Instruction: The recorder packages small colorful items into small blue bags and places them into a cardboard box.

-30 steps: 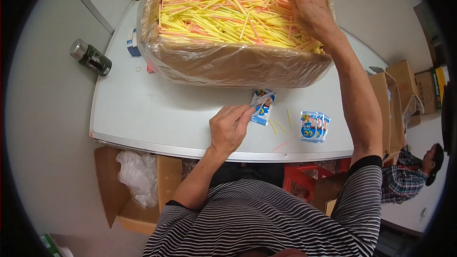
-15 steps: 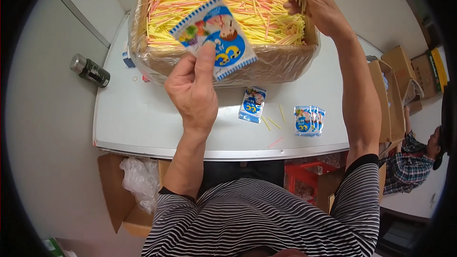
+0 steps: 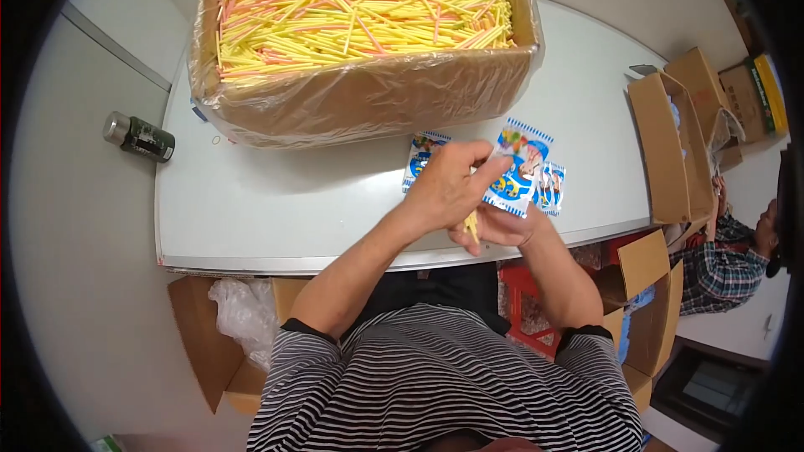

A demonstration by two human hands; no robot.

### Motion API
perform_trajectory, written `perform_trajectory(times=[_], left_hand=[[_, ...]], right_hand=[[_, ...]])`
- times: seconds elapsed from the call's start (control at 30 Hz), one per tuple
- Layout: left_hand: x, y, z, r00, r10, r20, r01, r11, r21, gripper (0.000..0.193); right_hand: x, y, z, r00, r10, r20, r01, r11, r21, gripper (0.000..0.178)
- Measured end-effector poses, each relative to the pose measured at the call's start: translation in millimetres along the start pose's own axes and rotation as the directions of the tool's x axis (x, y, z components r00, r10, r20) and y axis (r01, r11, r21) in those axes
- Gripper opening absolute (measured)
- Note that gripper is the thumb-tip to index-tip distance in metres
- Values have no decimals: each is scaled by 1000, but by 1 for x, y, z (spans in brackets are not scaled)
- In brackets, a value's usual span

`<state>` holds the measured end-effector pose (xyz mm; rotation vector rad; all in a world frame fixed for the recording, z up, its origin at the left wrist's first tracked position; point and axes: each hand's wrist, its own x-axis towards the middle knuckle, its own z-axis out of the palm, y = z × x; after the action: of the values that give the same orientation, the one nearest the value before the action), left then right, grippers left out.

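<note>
1. Left hand [image 3: 452, 188]: I read this grip as closed, thumb and fingers pinching a blue-and-white packet [image 3: 523, 164] by its left edge.
2. Packet position: I observe it tilted, raised to the right of the pinch, printed face up.
3. Right hand [image 3: 509, 229]: I locate it under the packet, partly hidden, fingers curled about several yellow sticks [image 3: 472, 229]; I cannot tell how firmly.
4. Second packet [image 3: 418, 161]: lies just beyond the left grip, partly covered by that hand, on the white table [image 3: 276, 226].
5. Overlapping packets [image 3: 554, 187]: lie beside the right hand, to its upper right.
6. Cardboard box [image 3: 360, 105]: stands beyond both grips, filled with pink and yellow sticks [image 3: 360, 21].
</note>
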<state>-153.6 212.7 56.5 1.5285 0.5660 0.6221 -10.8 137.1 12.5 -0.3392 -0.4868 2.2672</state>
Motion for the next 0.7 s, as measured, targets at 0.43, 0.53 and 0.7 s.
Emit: perform_trajectory(times=[0.43, 0.53, 0.7], left_hand=[[-59, -56, -28, 821, -294, -490, 2, 859, -511, 21], [-63, -63, -29, 820, -315, -478, -46, 796, -604, 21], [-57, -60, -28, 817, -329, -474, -32, 794, -607, 23]], right_hand=[[-10, 8, -70, 519, -812, -268, -88, 261, -961, 22], [-6, 15, -69, 518, -831, -205, -172, 134, -976, 22], [-7, 13, -68, 524, -819, -235, -177, 165, -970, 21]])
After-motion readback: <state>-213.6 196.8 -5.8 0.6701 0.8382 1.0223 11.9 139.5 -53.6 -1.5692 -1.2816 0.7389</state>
